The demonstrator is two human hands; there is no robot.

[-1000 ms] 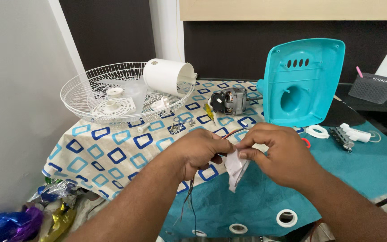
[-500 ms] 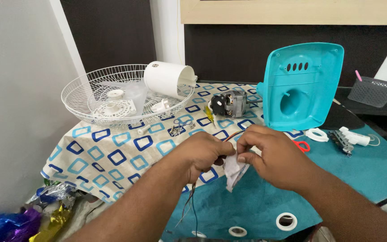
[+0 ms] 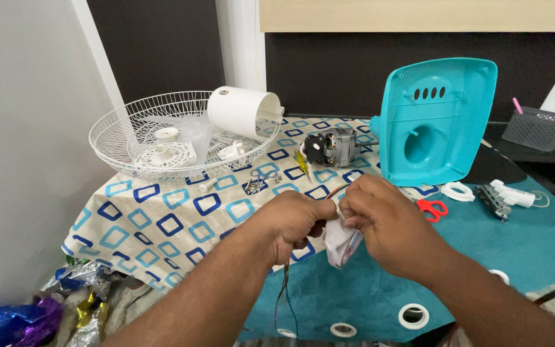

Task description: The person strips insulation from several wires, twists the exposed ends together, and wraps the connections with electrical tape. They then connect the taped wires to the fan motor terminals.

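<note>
My left hand (image 3: 285, 222) and my right hand (image 3: 383, 222) meet above the table's front edge. Both pinch a small white wrapped part (image 3: 342, 241) from which thin wires (image 3: 285, 292) hang down below my left wrist. My fingers cover most of the part. Behind my hands lies a small electric motor (image 3: 330, 147) on the patterned cloth (image 3: 162, 222). A turquoise plastic housing (image 3: 437, 121) stands upright to the right of the motor.
A white wire fan guard (image 3: 162, 135) holds a white cylindrical cover (image 3: 242, 112) at the back left. Red-handled scissors (image 3: 431, 207), white rings (image 3: 457, 191) and a switch block (image 3: 491, 196) lie on the teal cloth (image 3: 534, 244). A grey mesh basket (image 3: 537, 128) sits at right. Foil scraps (image 3: 27, 318) lie low left.
My hands have stayed together on the white part, shifting slightly; the view has tilted a little. Nothing on the table has moved.
</note>
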